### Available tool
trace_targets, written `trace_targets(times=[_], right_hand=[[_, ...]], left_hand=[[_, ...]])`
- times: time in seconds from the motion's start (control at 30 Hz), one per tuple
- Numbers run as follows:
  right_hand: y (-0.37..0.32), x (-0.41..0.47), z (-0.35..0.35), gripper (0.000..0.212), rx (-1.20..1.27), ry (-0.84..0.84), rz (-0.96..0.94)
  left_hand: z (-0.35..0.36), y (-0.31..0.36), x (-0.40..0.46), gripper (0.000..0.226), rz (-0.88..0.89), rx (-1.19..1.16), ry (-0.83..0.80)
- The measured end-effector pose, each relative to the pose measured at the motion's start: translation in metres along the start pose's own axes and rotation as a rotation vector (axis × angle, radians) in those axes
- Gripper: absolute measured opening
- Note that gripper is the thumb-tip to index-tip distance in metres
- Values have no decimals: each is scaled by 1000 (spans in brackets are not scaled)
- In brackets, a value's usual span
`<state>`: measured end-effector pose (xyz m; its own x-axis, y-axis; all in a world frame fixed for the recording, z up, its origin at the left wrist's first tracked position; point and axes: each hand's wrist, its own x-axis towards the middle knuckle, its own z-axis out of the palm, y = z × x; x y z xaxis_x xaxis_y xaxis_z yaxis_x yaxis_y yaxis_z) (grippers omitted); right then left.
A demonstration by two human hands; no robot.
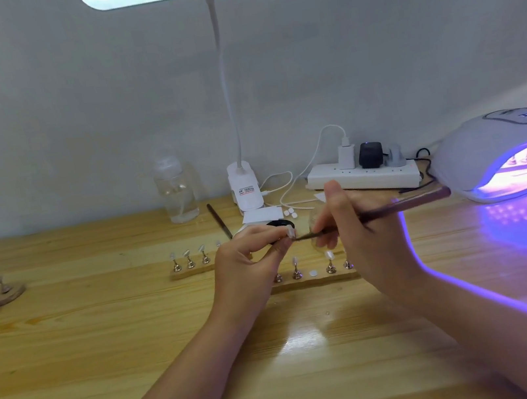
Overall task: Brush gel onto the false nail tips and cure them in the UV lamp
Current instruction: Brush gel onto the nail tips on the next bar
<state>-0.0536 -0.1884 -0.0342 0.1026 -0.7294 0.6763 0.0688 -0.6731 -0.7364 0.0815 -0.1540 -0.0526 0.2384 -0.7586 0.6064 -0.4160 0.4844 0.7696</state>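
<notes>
Wood table (144, 373) under a white lamp, grey wall behind. Your left hand (248, 263) pinches a nail tip (291, 231) at its fingertips; your right hand (360, 229) grips the brush (394, 208), its bristles touching that tip, above the near stand (316, 281) of tips. Farther back: a second stand (190, 271) on the left, and the UV lamp (507, 157) glowing violet on the right with tips inside.

Two hands (250, 253), two brushes (391, 208), one UV lamp (475, 152), one desk lamp (244, 185), one power strip (364, 178), one bottle (178, 192).
</notes>
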Motion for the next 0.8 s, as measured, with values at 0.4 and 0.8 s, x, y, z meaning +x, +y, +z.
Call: trace_targets(times=[0.4, 0.8], right_hand=[[0, 0, 0, 38, -38, 1, -82], [-3, -1, 1, 44, 34, 4, 32]], left_hand=[[0, -1, 0, 23, 9, -12, 9], [1, -2, 1, 22, 4, -23, 23]])
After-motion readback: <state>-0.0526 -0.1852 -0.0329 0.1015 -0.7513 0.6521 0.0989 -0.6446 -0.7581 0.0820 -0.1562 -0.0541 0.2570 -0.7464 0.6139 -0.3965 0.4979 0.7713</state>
